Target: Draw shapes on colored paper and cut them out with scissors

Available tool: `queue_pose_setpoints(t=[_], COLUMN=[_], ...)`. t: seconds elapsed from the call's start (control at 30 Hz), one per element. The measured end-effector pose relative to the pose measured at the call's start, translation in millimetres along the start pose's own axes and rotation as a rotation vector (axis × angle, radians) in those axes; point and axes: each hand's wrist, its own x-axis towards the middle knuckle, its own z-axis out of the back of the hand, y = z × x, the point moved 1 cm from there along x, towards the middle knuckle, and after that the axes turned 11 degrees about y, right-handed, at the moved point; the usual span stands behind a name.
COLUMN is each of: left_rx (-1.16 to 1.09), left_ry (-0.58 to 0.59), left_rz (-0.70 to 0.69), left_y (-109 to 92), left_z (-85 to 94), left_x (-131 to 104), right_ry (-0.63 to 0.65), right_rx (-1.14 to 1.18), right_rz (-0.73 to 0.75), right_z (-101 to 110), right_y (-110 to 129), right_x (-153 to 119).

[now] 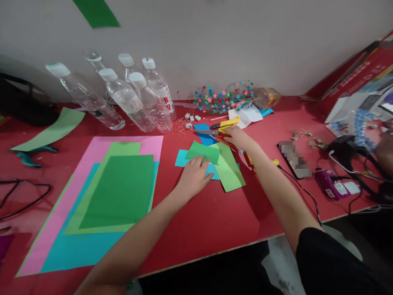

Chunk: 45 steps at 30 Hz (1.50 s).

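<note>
My left hand [194, 176] lies with its fingers stretched over a dark green paper piece [204, 152]. That piece rests on a light blue paper [181, 158], beside a light green strip [229, 170]. Farther right, my right hand [238, 137] has its fingers closed at the yellow handle of a pair of scissors [210, 132]. The blades point left over a darker blue paper [201, 128]. Part of the handle is hidden by the fingers. A yellow-handled tool [251, 160] with a black cord lies partly behind my right forearm.
Pink, blue and green sheets [119, 192] are stacked at left. Several clear bottles [132, 102] stand along the wall. Star-covered bottles [221, 98] lie behind the scissors. On the right are a phone [294, 159], a purple power adapter [333, 184] and another person's hand [385, 147].
</note>
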Motion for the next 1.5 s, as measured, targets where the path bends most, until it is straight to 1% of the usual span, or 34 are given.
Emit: queue_pose_setpoints(t=[0.1, 0.2, 0.27, 0.37, 0.43, 0.5, 0.57, 0.7, 0.8, 0.87, 0.97, 1.03, 1.07, 1.17, 1.3, 1.33, 1.37, 1.43, 1.5], left_rx=[-0.094, -0.149, -0.159, -0.158, -0.152, -0.143, -0.143, -0.146, -0.203, -0.268, -0.304, -0.330, -0.362, -0.484, -0.614, -0.692, -0.792, -0.974, -1.090], left_ry=[-0.039, -0.099, -0.094, -0.058, -0.069, -0.117, -0.165, -0.166, -0.221, -0.256, -0.263, -0.278, -0.286, -0.328, -0.488, -0.488, -0.461, -0.399, -0.368], left_rz=[0.034, 0.084, 0.097, 0.080, 0.082, 0.118, 0.172, 0.251, 0.276, 0.273, 0.275, 0.291, 0.301, 0.319, 0.318, 0.326, 0.322, 0.293, 0.286], left_y=[15.5, 28.8, 33.2, 33.5, 32.4, 32.3, 33.8, 39.3, 44.7, 49.5, 58.0, 63.7, 66.3, 71.5, 72.4, 71.9, 71.0, 68.8, 67.3], left_z=[7.9, 14.4, 15.7, 13.2, 11.2, 11.0, 12.7, 15.4, 15.8, 17.4, 24.1, 31.0, 34.4, 43.0, 47.5, 46.7, 45.1, 41.4, 37.9], left_x=[0.8, 0.1, -1.7, -4.1, -3.1, 1.5, 9.7, 31.3, 43.6, 47.8, 48.2, 44.7, 41.8, 28.4, 0.2, -7.5, -14.9, -28.6, -40.3], right_ry=[0.029, -0.027, -0.092, -0.181, -0.137, -0.066, -0.050, -0.110, -0.117, -0.109, -0.070, -0.062, -0.078, -0.200, -0.326, -0.353, -0.363, -0.328, -0.204], right_rx=[-0.038, -0.044, -0.072, -0.138, -0.150, -0.172, -0.193, -0.174, -0.174, -0.189, -0.191, -0.178, -0.168, -0.122, -0.020, 0.004, 0.023, 0.047, 0.031], right_rz=[-0.034, -0.126, -0.147, -0.121, -0.111, -0.114, -0.152, -0.262, -0.292, -0.294, -0.312, -0.302, -0.288, -0.237, -0.139, -0.103, -0.089, -0.077, -0.136], right_z=[-6.3, -7.3, -5.6, -3.4, -6.0, -12.2, -19.6, -29.6, -31.5, -32.1, -32.3, -29.0, -25.3, -5.4, 24.1, 28.0, 29.7, 26.8, 18.2], right_y=[-6.2, -9.3, -4.7, 14.8, 31.5, 45.7, 54.4, 59.8, 64.5, 68.8, 72.8, 73.5, 73.8, 79.5, 101.2, 106.6, 110.5, 112.1, 105.3], right_x=[0.9, 2.2, 2.2, -0.3, -1.6, -1.1, 1.0, 6.0, 7.8, 8.9, 12.7, 15.9, 17.0, 13.3, -10.9, -18.6, -26.1, -39.3, -50.1])
